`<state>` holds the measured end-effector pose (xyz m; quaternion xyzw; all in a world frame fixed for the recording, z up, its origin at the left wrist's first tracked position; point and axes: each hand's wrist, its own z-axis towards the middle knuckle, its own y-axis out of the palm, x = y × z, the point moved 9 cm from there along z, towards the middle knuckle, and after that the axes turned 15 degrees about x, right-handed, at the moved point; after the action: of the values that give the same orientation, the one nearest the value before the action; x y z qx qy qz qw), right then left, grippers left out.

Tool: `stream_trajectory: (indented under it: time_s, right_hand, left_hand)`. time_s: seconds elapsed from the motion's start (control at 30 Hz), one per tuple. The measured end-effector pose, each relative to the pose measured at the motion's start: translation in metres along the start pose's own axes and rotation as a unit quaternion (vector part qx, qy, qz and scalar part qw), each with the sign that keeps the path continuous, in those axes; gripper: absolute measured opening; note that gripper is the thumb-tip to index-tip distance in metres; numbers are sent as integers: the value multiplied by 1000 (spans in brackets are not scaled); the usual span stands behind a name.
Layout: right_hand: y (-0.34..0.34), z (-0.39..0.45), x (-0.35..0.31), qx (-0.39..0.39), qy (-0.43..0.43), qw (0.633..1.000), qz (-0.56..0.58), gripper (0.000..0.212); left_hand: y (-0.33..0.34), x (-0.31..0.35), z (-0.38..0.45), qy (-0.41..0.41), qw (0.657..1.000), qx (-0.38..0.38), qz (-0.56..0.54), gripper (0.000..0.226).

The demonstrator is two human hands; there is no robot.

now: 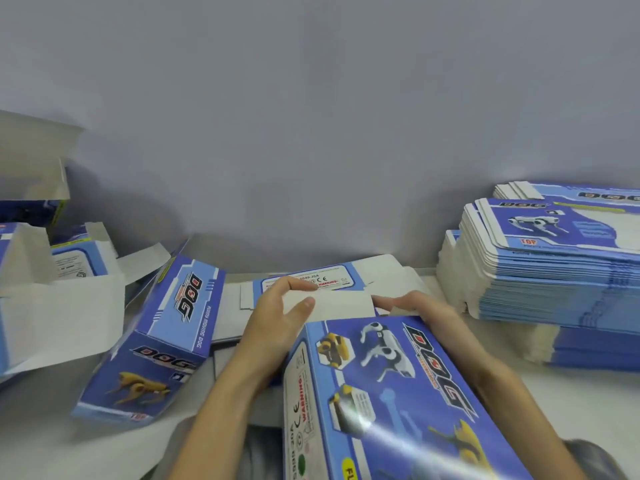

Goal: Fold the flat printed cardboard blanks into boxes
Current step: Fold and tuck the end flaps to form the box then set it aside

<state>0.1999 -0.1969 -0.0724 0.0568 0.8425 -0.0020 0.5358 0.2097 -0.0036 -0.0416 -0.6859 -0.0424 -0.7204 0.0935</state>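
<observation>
- Nearest us, we hold a half-formed box [388, 393] over our lap, its long axis running away from us toward the wall — blue printed panel up, showing robot dogs and "DOG" lettering.
- At its far end a white end flap [341, 304] stands open, just ahead of both hands.
- Our left hand [277, 320] pinches that flap between thumb and fingers [304, 303]; our right hand [415, 304] lies flatter along the box's far right corner, and we cannot tell whether it grips.
- The left hand is nearer the flap — we judge tucking it comes next.
- Beyond lies a flat blank [311, 282] on the worktop [52, 441].
- Left, a finished box [156, 344]; far right, the stack of blanks [554, 265].
</observation>
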Motion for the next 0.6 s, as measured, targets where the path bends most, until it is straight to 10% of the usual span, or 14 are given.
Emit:
stream_trajectory:
  time_s: [0.33,0.6]
  right_hand:
    - [-6,3,-7,13,-125,988,-90,11]
    - [-5,5,-14,-28,-172,984,-37,23]
  left_hand:
    - [20,0,-9,6,998,-55,-20,16]
    - [15,-10,-2,-53,996,-35,-66,11]
